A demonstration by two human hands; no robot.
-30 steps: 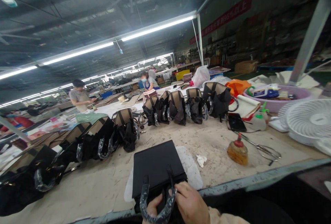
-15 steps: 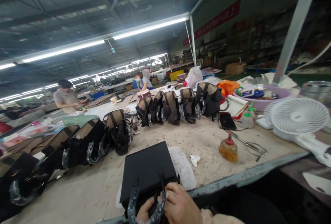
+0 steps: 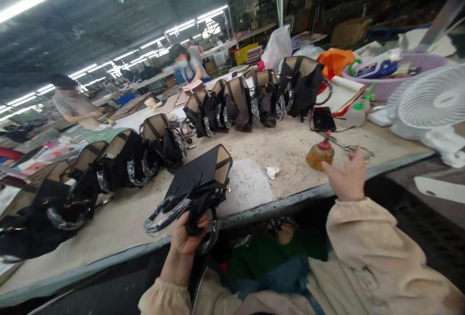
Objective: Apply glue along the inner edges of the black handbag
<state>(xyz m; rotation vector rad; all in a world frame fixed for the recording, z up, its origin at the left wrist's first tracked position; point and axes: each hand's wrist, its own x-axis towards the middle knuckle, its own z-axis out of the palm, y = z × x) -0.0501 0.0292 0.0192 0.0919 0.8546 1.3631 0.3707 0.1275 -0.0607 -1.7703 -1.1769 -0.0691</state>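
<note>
A black handbag (image 3: 194, 172) with a tan inside lies tilted near the table's front edge, its handles wrapped in clear plastic. My left hand (image 3: 189, 232) is closed around a bunched black part of that bag. Out to the right, my right hand (image 3: 347, 174) has its fingers apart and holds nothing. It is close beside a squat bottle (image 3: 320, 152) of amber liquid with a red nozzle. Partly behind that hand lie scissors (image 3: 358, 150). A white sheet (image 3: 250, 184) rests on the table right of the bag.
Several similar black bags (image 3: 238, 104) stand in a row along the back and left. A white fan (image 3: 428, 102), a purple basin (image 3: 392, 82), a clear bottle with green top (image 3: 358, 114) and a phone (image 3: 324, 118) are at the right. Two people work farther back.
Both hands were together at the bag's handles. My right hand has moved away right to the amber bottle. The bag is now tilted with its tan inside showing. The view has dipped.
</note>
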